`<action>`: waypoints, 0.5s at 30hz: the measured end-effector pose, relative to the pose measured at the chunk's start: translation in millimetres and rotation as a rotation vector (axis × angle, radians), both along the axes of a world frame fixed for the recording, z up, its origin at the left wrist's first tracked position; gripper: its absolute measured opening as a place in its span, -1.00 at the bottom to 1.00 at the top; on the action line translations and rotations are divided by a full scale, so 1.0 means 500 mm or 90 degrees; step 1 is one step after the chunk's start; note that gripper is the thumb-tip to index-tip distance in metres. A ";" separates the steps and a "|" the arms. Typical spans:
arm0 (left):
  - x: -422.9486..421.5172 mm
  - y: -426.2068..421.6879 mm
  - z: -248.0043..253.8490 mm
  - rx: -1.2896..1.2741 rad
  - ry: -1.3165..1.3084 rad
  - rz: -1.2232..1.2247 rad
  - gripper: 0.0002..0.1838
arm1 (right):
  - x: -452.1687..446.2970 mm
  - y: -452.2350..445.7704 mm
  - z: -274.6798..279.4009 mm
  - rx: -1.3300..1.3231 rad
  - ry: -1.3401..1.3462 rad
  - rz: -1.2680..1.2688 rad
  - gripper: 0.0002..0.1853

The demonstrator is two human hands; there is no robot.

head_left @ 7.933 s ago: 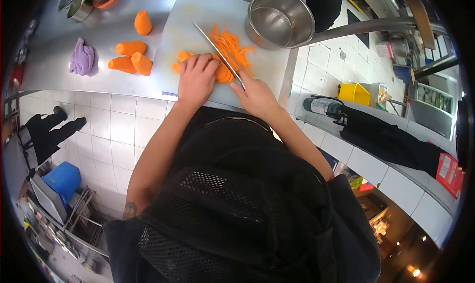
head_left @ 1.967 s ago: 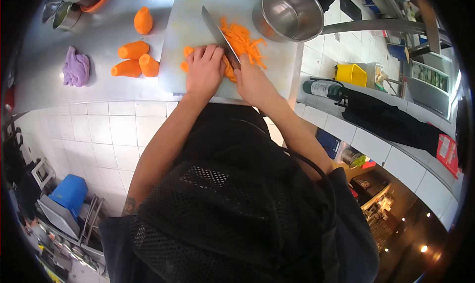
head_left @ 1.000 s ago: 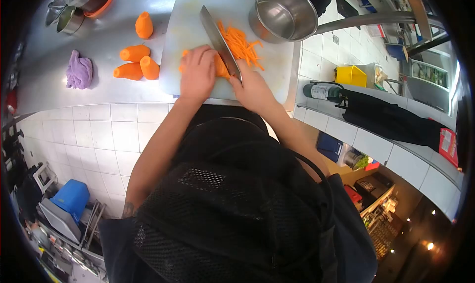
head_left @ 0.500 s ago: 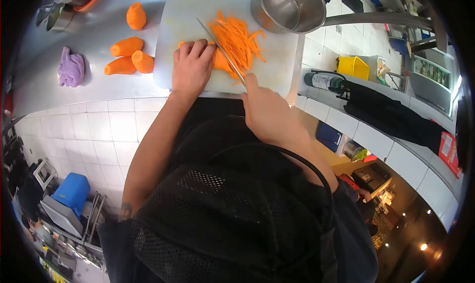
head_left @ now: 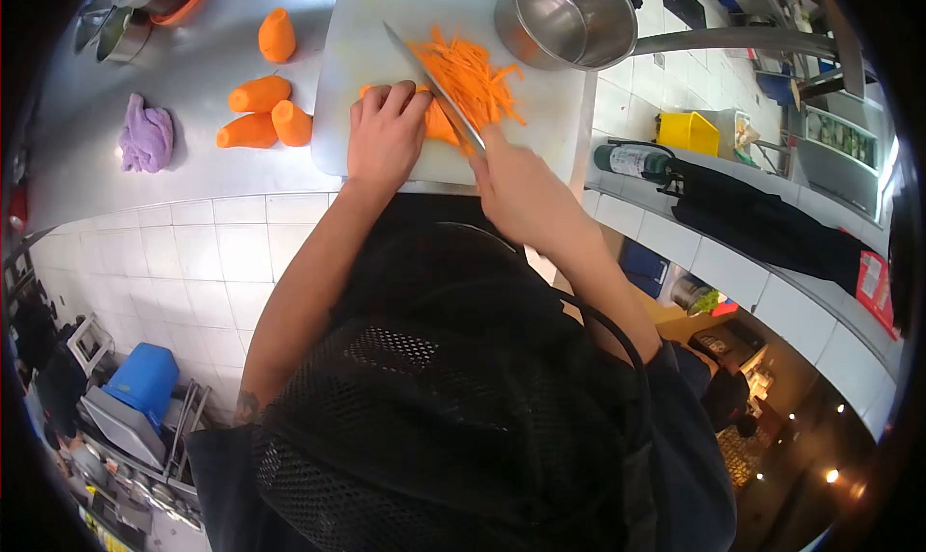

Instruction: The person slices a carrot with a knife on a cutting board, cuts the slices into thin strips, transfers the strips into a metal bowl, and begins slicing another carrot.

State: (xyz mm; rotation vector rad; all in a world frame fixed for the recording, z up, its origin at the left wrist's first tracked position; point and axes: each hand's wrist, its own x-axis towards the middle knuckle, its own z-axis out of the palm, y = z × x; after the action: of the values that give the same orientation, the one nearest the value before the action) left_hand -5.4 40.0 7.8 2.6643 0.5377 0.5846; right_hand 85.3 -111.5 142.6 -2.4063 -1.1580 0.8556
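Note:
My right hand is closed round the handle of a kitchen knife, whose blade points away to the upper left. Under the blade's near side lies sliced carrot on a white cutting board. With bent fingers, my left hand presses down on carrot just left of the blade; most of that piece is hidden beneath the fingers. A heap of carrot strips lies to the right of the knife.
Several peeled carrots and a crumpled purple cloth lie on the steel counter to the left. A metal pot stands at the board's upper right, its long handle reaching right. Metal containers sit at the far left.
The knife blade shows more of its broad side now, and my right hand has shifted slightly. The carrots, cloth and board appear a little further right in view.

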 end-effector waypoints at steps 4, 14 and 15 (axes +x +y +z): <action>0.004 0.005 0.000 0.000 0.011 -0.001 -0.71 | -0.027 -0.017 -0.097 -0.045 0.003 -0.065 -0.79; 0.001 0.002 -0.002 -0.041 -0.019 -0.006 -0.66 | -0.022 -0.030 0.016 -0.030 0.026 -0.027 -0.80; 0.002 0.003 0.001 -0.046 -0.014 0.005 -0.66 | -0.023 -0.028 0.008 -0.036 0.030 -0.015 -0.80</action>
State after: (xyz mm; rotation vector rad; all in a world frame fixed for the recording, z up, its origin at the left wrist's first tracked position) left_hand -4.6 41.6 8.1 2.5857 0.5535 0.5855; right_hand 73.6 -125.5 146.4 -2.4260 -1.0988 0.9452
